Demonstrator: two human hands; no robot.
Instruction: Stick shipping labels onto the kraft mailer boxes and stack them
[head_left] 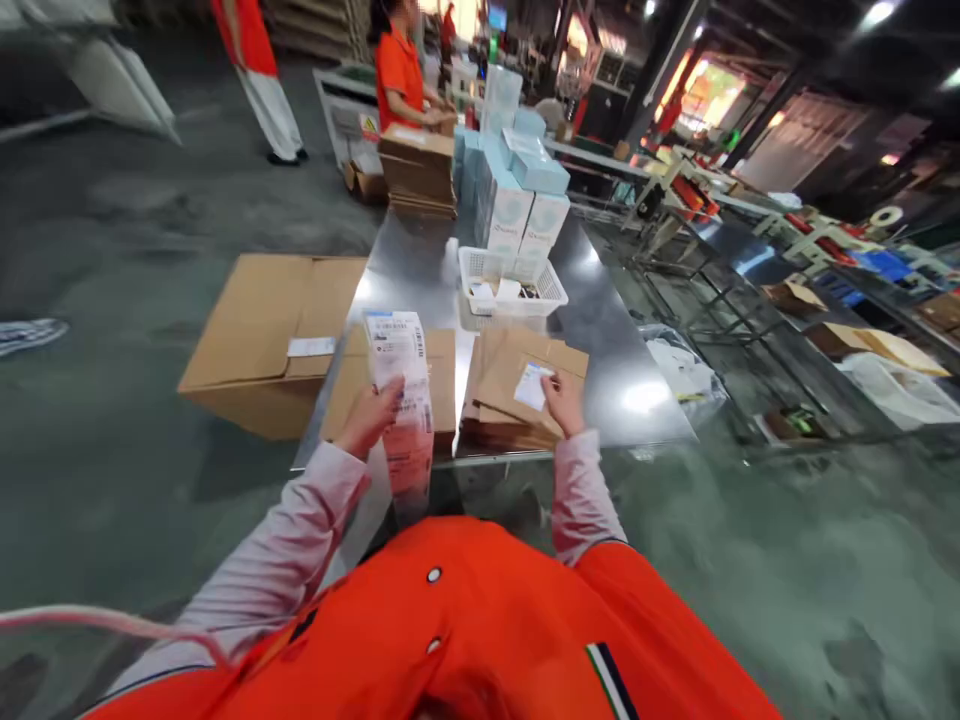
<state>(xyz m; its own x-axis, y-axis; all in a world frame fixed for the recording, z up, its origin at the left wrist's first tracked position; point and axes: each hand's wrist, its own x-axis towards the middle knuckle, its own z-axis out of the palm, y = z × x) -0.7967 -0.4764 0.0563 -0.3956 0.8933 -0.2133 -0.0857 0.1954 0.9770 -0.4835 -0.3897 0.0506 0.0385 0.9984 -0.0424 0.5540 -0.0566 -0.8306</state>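
My left hand [373,412] is closed on a long strip of printed shipping labels [401,350], whose lower end hangs past the table's front edge. Behind the strip, a flat cardboard piece [442,375] lies on the metal table [634,370]. At the right, my right hand [564,403] pinches the edge of a white label [532,386]. That label rests over the top of a stack of flattened cardboard boxes [499,375]; whether it is stuck down I cannot tell.
A white plastic basket [555,292] with small items stands beyond the cardboard. Behind it rise stacked light-blue boxes [514,215] and more folded cardboard [416,170]. A large carton [255,310] with a label sits left of the table. A person in orange [401,75] works at the far end.
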